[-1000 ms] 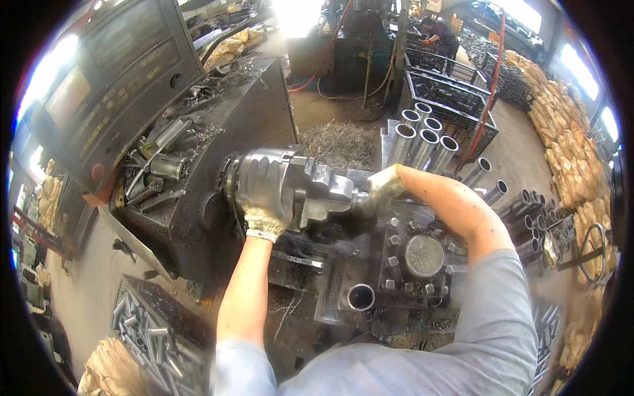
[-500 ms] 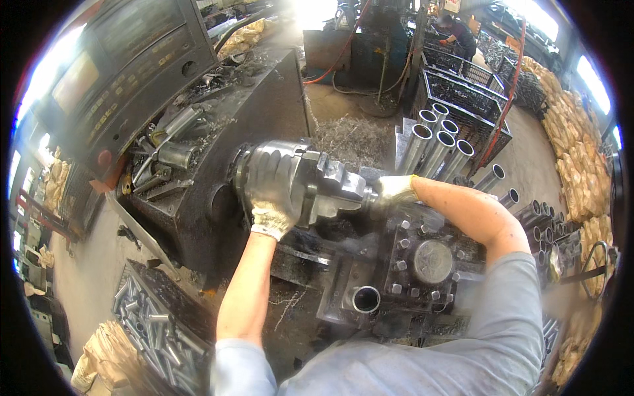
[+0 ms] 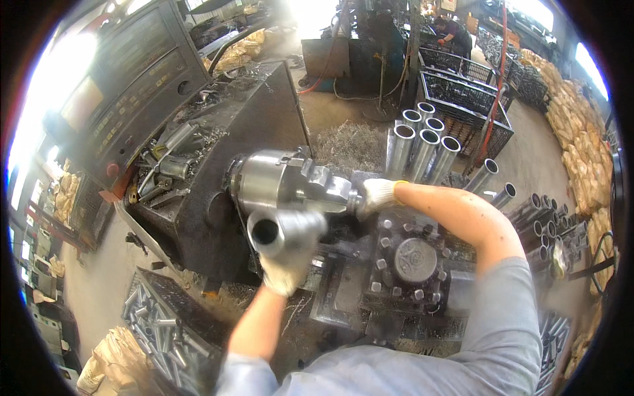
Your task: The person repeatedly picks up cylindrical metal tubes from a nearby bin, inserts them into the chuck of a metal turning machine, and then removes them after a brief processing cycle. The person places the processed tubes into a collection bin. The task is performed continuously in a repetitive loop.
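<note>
My left hand [image 3: 284,274], in a pale glove, is closed round a short metal tube [image 3: 281,232]. The tube is tilted, smeared by motion, its dark bore facing left. Just behind it is a lathe chuck [image 3: 267,181] with stepped jaws [image 3: 327,188]. My gloved right hand [image 3: 380,197] is closed at the outer end of the jaws, by a narrow dark ring-shaped end [image 3: 360,198]; its fingertips and what they grip are hidden. Nearer me is the square tool post [image 3: 415,259] with several bolts and a round cap.
Several upright tubes [image 3: 428,136] stand behind my right forearm, more [image 3: 541,221] at the far right. A crate of small tubes [image 3: 162,330] sits lower left. The machine's control panel [image 3: 125,82] rises at the left. Black crates [image 3: 462,99] and another person [image 3: 454,36] are beyond.
My left hand has left the chuck and come nearer me, now holding a tube. The tube that stood beside the tool post is gone from there. My right hand stays at the jaws.
</note>
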`<state>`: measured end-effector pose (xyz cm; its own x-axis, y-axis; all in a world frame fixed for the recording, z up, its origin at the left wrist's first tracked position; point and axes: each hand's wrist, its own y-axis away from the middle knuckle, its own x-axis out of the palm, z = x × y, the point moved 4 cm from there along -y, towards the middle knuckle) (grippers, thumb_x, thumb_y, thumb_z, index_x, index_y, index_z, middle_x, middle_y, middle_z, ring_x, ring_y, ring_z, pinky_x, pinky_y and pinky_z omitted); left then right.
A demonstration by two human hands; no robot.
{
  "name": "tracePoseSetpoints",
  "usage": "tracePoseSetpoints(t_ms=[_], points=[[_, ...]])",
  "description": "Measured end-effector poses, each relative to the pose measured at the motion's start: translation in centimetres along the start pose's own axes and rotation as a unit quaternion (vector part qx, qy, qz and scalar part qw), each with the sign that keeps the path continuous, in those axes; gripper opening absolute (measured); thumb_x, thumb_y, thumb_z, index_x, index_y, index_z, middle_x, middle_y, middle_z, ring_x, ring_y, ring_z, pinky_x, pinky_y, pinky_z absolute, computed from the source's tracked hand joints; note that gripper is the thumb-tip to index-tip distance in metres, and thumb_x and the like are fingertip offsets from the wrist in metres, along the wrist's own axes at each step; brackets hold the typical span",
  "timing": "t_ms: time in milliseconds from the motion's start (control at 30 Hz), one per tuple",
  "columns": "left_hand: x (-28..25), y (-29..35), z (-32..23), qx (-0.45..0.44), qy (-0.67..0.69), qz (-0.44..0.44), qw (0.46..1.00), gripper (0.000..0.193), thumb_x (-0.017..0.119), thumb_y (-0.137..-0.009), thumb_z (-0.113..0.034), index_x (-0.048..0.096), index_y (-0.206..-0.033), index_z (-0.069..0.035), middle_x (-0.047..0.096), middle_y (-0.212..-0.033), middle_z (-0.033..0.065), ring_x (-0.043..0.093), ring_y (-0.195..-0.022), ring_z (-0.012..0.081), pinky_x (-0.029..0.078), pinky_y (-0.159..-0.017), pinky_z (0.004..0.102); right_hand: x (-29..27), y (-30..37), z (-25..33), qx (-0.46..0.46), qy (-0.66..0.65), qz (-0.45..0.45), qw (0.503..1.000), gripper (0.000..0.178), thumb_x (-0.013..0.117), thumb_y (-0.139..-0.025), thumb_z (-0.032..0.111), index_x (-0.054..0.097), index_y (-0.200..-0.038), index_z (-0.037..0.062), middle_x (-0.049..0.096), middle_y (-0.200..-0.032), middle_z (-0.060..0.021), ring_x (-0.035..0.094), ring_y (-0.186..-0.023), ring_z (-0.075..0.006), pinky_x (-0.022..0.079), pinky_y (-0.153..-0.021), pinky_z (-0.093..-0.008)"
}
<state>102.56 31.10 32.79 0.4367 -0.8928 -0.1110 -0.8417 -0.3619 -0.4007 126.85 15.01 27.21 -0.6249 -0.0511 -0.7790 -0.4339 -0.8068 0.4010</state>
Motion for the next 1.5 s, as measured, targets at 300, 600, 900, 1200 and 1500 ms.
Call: tracePoseSetpoints(t_ms=[300, 600, 900, 1200, 1500], points=[[1.5, 4.3, 2.4, -0.048, -0.105, 0.077, 0.99, 0.049, 0.091, -0.078, 0.0, 0.063, -0.118, -0.004, 0.074, -0.104, 0.0048, 0.073, -0.101, 0.018, 0.063, -0.09, 0.036, -1.8, 1.4, 1.3, 0.093, -0.011, 0.152, 0.984, 0.056, 0.094, -0.072, 0.047, 0.082, -0.107, 0.0048, 0.081, -0.099, -0.0119, 0.075, -0.086, -0.0202, 0.059, -0.074, -0.0378], [5.6, 11.2, 8.0, -0.015, -0.121, 0.211, 0.97, 0.056, 0.085, -0.083, -0.022, 0.058, -0.13, -0.007, 0.073, -0.118, 0.0167, 0.074, -0.11, 0.0339, 0.06, -0.095, 0.0431, -3.7, 9.9, 3.0, 0.132, 0.329, -0.093, 0.93, 0.042, 0.086, -0.07, 0.034, 0.08, -0.097, 0.0023, 0.079, -0.099, -0.0218, 0.078, -0.094, -0.0387, 0.062, -0.082, -0.047], [-3.2, 12.0, -0.8, 0.123, 0.07, 0.175, 0.974, 0.069, 0.085, -0.087, -0.016, 0.053, -0.145, 0.004, 0.066, -0.136, 0.0221, 0.066, -0.128, 0.033, 0.051, -0.111, 0.045, 3.3, 27.5, 21.5, 0.22, 0.027, -0.347, 0.911, 0.072, 0.084, -0.075, 0.051, 0.067, -0.12, -0.0011, 0.077, -0.103, -0.0259, 0.079, -0.088, -0.0375, 0.063, -0.078, -0.0469], [-3.0, 16.6, 8.0, -0.505, 0.279, 0.088, 0.812, 0.054, 0.082, -0.093, -0.025, 0.062, -0.131, 0.008, 0.071, -0.118, 0.0162, 0.07, -0.102, 0.0265, 0.057, -0.091, 0.0422, 26.3, 15.8, 21.0, 0.131, -0.638, -0.185, 0.736, 0.078, 0.093, -0.079, 0.053, 0.068, -0.128, -0.0022, 0.072, -0.099, -0.0076, 0.068, -0.09, -0.0147, 0.056, -0.077, -0.0311], [-4.6, 20.3, 10.0, -0.489, 0.485, 0.013, 0.725, 0.04, 0.057, -0.107, -0.043, 0.067, -0.122, -0.007, 0.075, -0.113, 0.0138, 0.073, -0.105, 0.0329, 0.058, -0.096, 0.0473, 34.5, 15.3, 15.9, 0.089, -0.484, -0.127, 0.861, 0.069, 0.091, -0.076, 0.042, 0.07, -0.129, 0.0023, 0.075, -0.109, -0.0095, 0.069, -0.095, -0.0183, 0.057, -0.084, -0.0356]])
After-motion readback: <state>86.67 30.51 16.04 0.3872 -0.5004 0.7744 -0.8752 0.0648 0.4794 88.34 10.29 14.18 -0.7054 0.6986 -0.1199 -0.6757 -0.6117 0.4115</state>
